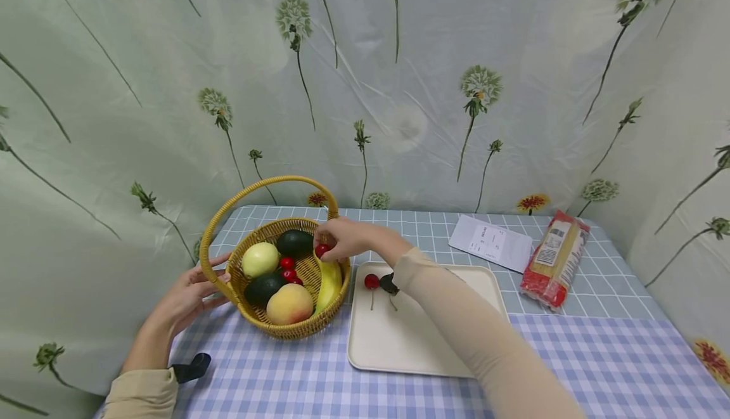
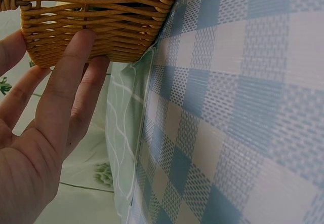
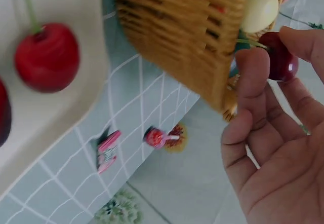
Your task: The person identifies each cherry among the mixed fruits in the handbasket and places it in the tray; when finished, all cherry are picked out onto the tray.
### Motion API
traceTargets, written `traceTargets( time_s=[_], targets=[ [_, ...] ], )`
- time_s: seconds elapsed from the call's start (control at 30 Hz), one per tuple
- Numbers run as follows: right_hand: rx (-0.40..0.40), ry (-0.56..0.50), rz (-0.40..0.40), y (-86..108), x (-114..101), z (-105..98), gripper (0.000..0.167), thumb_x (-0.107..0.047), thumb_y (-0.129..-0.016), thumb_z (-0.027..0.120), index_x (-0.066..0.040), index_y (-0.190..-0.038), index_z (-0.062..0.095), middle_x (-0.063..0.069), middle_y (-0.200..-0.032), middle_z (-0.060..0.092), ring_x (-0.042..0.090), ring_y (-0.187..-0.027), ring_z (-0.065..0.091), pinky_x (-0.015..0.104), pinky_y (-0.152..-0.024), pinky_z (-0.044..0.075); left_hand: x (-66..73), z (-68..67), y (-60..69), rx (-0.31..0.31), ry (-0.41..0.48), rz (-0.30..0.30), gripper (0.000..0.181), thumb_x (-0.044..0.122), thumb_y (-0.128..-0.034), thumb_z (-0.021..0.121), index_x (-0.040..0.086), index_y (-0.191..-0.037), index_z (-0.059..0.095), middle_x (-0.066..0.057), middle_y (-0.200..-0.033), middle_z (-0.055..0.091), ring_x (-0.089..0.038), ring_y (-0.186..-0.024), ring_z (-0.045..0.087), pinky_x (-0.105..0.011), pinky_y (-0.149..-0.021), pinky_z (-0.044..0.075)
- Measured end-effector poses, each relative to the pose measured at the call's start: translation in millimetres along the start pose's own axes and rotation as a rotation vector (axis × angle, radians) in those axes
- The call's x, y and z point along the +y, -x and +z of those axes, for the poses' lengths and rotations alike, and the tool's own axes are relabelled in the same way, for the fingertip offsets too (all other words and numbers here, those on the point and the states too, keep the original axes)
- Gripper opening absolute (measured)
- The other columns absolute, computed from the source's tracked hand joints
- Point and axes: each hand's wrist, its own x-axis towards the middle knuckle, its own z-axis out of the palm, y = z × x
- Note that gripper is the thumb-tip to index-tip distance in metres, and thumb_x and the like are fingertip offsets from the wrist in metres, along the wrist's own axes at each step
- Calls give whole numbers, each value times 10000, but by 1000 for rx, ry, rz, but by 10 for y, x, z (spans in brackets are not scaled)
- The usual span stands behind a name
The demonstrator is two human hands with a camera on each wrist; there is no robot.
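A round yellow-brown wicker basket with a tall arched handle (image 1: 268, 181) stands on a blue-and-white checked cloth (image 1: 274, 374). The person's left hand (image 1: 191, 289) is at the basket's left side, its fingers extended and spread, fingertips touching the outer weave. The right hand (image 1: 346, 239) is over the basket's far right rim, pinching a glossy dark red cherry with a green stem (image 3: 279, 57) between thumb and fingers.

Inside the basket are a pale yellow-green round fruit (image 1: 260, 260), two dark green oval fruits (image 1: 295, 243), small shiny red fruits (image 1: 287, 262), a pink-and-yellow peach (image 1: 289, 305) and, along the right wall, a curved yellow banana (image 1: 329, 286); whether the held cherry touches it, I cannot tell.

Just right of the basket lies a cream rectangular tray (image 1: 410, 343) bearing a bright red stemmed cherry (image 1: 371, 281) and another, partly hidden. Farther right of the basket are a white labelled packet (image 1: 490, 241) and a red-and-clear plastic package (image 1: 556, 260).
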Motion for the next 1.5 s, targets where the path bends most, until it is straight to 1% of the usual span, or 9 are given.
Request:
traceTargets(
  time_s=[0.17,0.3,0.47,0.6,0.83,0.97,1.07,1.27,1.5],
  targets=[
    [41,-40,-23,134,86,-48,311,-213,-1049,698,-84,-1331,710,35,-1043,756,161,-901,703,239,-796,577,-5,-6,-5,-4,15,2,711,157,-1086,648,74,-1698,297,199,-1145,732,-34,-1051,730,-288,-895,628],
    [69,-62,-39,228,158,-74,297,-253,-1045,723,-97,-1297,743,29,-1080,766,165,-953,725,228,-828,591,-6,-10,-1,-8,18,3,694,149,-1087,644,87,-1695,314,193,-1154,731,-40,-1056,729,-286,-895,630],
    [119,-33,-44,341,246,-95,290,-283,-1016,768,-105,-1243,796,26,-1091,729,115,-895,668,211,-791,561,6,-5,3,-4,14,-5,684,158,-1086,649,112,-1692,335,193,-1152,726,-40,-1055,728,-288,-897,631],
    [155,-35,-34,443,288,-118,284,-261,-1013,768,-115,-1254,801,36,-1100,725,125,-861,654,214,-759,550,14,-1,3,5,12,-8,675,162,-1084,653,121,-1687,352,189,-1146,724,-41,-1048,730,-291,-898,631],
    [229,-97,-24,582,371,-157,359,-243,-1006,773,-84,-1327,748,44,-1094,737,136,-871,703,234,-791,581,16,1,6,7,-2,-11,677,175,-1085,655,123,-1687,351,193,-1144,720,-39,-1050,728,-288,-897,630],
    [255,-147,-1,668,441,-166,291,-244,-999,783,-113,-1256,745,28,-1051,738,160,-857,714,266,-807,583,9,-2,5,4,2,-11,687,172,-1085,653,115,-1692,336,190,-1148,721,-41,-1052,729,-292,-898,630],
    [256,-169,22,747,492,-163,235,-248,-997,787,-128,-1198,756,18,-1032,751,176,-863,711,279,-816,581,5,-4,1,5,3,-10,685,171,-1085,653,118,-1691,338,187,-1148,717,-42,-1050,730,-294,-898,631],
    [269,-175,70,904,624,-109,230,-254,-986,801,-133,-1178,761,12,-1029,738,169,-891,696,283,-831,590,-15,-10,-1,9,7,-10,678,176,-1086,653,137,-1691,348,196,-1145,724,-42,-1044,731,-293,-891,632],
    [290,-192,81,1096,788,-13,215,-250,-972,808,-114,-1133,770,11,-998,735,139,-879,679,299,-844,584,-19,-9,2,2,23,-2,626,180,-1088,650,197,-1667,413,205,-1147,737,-40,-1040,734,-288,-884,630]
  ],
)
